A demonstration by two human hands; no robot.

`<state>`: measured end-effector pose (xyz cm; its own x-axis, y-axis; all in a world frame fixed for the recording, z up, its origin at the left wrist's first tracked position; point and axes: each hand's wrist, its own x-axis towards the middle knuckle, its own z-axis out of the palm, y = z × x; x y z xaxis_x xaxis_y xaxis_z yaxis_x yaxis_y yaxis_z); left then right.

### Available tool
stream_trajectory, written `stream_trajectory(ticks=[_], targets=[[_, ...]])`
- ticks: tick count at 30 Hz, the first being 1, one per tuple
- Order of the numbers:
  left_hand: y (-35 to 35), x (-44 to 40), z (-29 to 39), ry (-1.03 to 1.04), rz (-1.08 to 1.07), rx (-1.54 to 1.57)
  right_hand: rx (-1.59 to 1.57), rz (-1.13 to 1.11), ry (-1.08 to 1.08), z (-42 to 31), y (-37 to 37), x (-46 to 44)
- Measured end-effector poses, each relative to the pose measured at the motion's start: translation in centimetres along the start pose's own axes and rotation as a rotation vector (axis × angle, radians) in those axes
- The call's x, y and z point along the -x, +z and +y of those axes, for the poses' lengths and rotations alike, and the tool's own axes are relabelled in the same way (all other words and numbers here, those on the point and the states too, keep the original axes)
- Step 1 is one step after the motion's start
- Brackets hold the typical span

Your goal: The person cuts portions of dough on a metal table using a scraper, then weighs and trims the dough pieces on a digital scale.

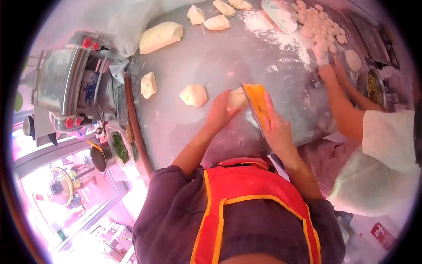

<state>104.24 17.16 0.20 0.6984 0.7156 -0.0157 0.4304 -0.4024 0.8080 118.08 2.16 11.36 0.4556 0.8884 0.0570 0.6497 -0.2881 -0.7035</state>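
Observation:
My left hand (219,111) is closed around one side of a pale dough piece (236,100) on the grey worktop (220,57). In my right hand (278,130) is an orange dough scraper (255,99), tilted, its far end close against the dough's right side. Whether its edge cuts into the dough, I cannot tell. Left of my hands lie a rounded dough lump (193,95) and a smaller one (148,85). Further back rests a thick dough log (161,38), with several cut dough pieces (216,22) beyond it.
At the right, a co-worker's hands (324,64) work near many small dough balls (323,28) and scattered flour (263,28). A bowl of filling (374,86) stands beyond that person's arms. A metal machine (66,83), a pot (101,158) and a bag of greens (119,147) are left.

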Motion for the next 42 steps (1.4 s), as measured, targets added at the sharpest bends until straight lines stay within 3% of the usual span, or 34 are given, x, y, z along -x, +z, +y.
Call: stream_trajectory(ticks=[4, 8, 14, 20, 23, 26, 29, 32, 33, 38, 40, 42], targets=[[1.1, -0.1, 0.9, -0.086, 0.063, 0.007, 0.126, -0.141, 0.077, 0.1, 0.8, 0.2], [1.4, -0.5, 1.0, -0.115, 0.088, -0.124, 0.120, -0.146, 0.049, -0.1, 3.0, -1.8], [1.7, -1.3, 0.1, -0.293, 0.139, -0.010, 0.205, -0.082, -0.033, 2.5, 7.0, -6.0], [-2.3, 0.5, -2.4, -0.506, -0.014, 1.161, 0.046, -0.114, 0.073, 1.0, 3.4, -4.4], [-3.6, 1.8, -1.5, -0.361, -0.164, 1.619, -0.081, -0.021, 0.008, 1.8, 0.5, -0.9], [-4.4, 2.2, 0.8, -0.373, -0.271, 1.895, -0.141, 0.025, 0.075, 2.1, -1.5, 2.2], [-2.4, 1.9, -0.3, -0.444, -0.418, 1.936, -0.184, 0.144, 0.133, 1.1, -2.5, 6.5], [-0.8, 2.5, 0.4, -0.701, -0.488, 1.923, -0.129, 0.272, 0.186, -1.5, -2.5, 12.0], [0.0, 2.6, -0.2, -0.705, -0.660, 1.899, -0.122, 0.294, 0.235, -2.0, -1.9, 14.6], [3.8, 7.0, 3.3, -0.744, -1.050, 1.629, -0.063, 0.236, 0.493, -3.8, -2.6, 26.5], [6.1, 9.1, 5.6, -0.826, -1.404, 1.587, -0.038, 0.258, 0.604, -3.6, -2.9, 31.9], [10.1, 12.7, 7.8, -0.939, -1.461, 1.412, 0.007, 0.347, 0.714, -3.8, -3.6, 36.9]])
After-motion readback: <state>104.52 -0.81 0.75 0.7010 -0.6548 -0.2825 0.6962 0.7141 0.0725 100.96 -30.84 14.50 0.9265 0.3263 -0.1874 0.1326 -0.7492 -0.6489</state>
